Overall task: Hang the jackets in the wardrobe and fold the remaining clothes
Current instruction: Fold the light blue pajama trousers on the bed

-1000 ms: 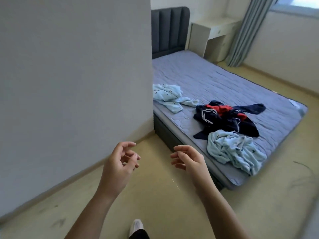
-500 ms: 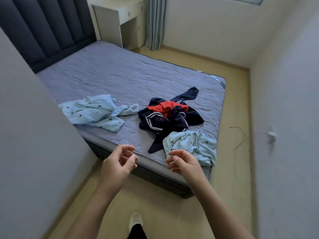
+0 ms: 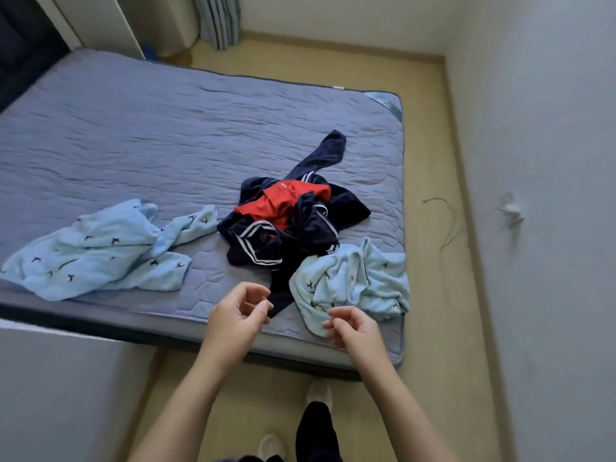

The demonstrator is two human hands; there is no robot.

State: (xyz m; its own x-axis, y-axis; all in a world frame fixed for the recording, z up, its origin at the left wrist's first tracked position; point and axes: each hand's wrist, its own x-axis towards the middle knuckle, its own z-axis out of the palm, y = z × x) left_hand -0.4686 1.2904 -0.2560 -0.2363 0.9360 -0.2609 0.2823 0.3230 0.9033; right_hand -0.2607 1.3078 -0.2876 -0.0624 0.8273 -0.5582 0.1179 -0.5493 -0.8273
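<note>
A crumpled navy jacket with white stripes (image 3: 293, 228) lies on the grey-blue bed (image 3: 166, 145), with a red garment (image 3: 283, 203) on top of it. A light blue patterned garment (image 3: 96, 251) is spread at the bed's near left. A second light blue garment (image 3: 353, 281) is bunched at the near right corner. My left hand (image 3: 238, 315) hovers over the bed's near edge, fingers loosely curled and holding nothing. My right hand (image 3: 355, 328) hangs the same way, just in front of the bunched blue garment.
A grey wall or panel (image 3: 60, 388) stands at the near left. A wall (image 3: 550, 195) runs along the right, with a plug and a thin cable (image 3: 450, 221) on the floor strip. A white desk (image 3: 110, 25) and curtain (image 3: 218, 18) stand beyond the bed.
The view has swung right and moved closer, so the bed now fills the middle. Both hands have kept their loosely curled pose and now hang over the bed's near edge.
</note>
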